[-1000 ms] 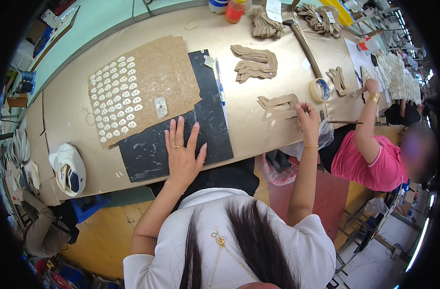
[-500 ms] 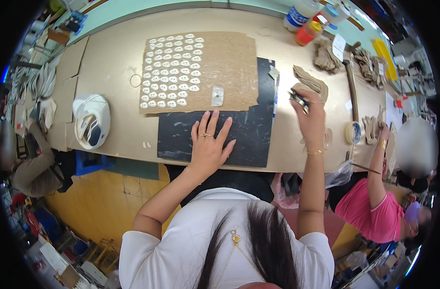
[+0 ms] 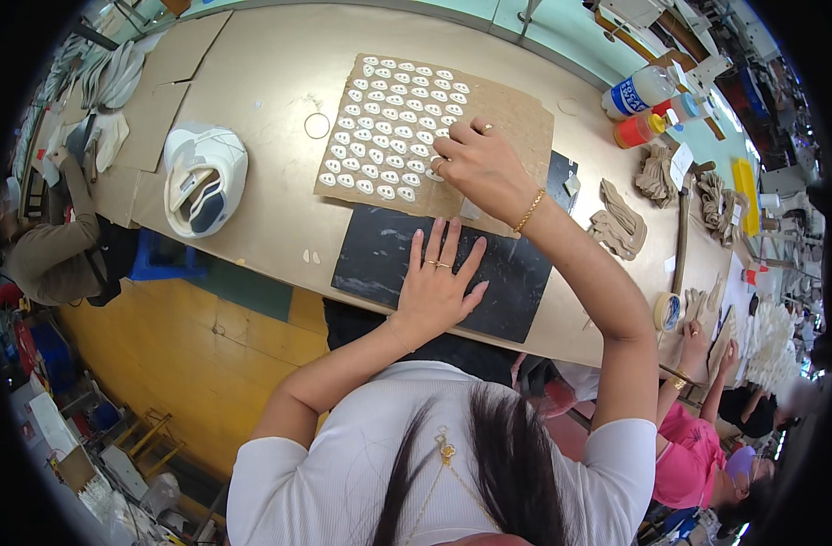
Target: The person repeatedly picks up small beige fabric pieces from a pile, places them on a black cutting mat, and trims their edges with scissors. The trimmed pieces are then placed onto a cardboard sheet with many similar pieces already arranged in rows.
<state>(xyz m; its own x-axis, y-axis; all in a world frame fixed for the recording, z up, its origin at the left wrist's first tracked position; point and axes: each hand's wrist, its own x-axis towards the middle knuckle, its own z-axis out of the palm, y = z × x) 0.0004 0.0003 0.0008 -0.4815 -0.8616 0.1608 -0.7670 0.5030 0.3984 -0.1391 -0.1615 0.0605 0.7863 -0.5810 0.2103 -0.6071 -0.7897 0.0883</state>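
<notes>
My left hand (image 3: 437, 277) lies flat with spread fingers on a black board (image 3: 380, 253), its fingertips by the lower edge of a brown cardboard sheet (image 3: 516, 127). My right hand (image 3: 489, 173) reaches over that sheet, thumb and fingers pinched at a small white oval piece (image 3: 433, 175) in the last column. Rows of similar white oval pieces (image 3: 377, 135), each with a small dark mark, cover the sheet's left part. A small pale label (image 3: 471, 210) on the sheet is partly hidden under my right wrist.
A white shoe-like item (image 3: 205, 180) stands left. To the right lie tan strips (image 3: 619, 220), a tape roll (image 3: 667, 311) and a hammer-like tool (image 3: 684, 232). Bottles (image 3: 636, 94) stand far right. A person in pink (image 3: 689, 460) works at right, another person (image 3: 56, 241) at left.
My right hand has moved left from beside the tan strips, where it held a small metal object, to the white pieces. The view has turned; my left hand stays flat on the board.
</notes>
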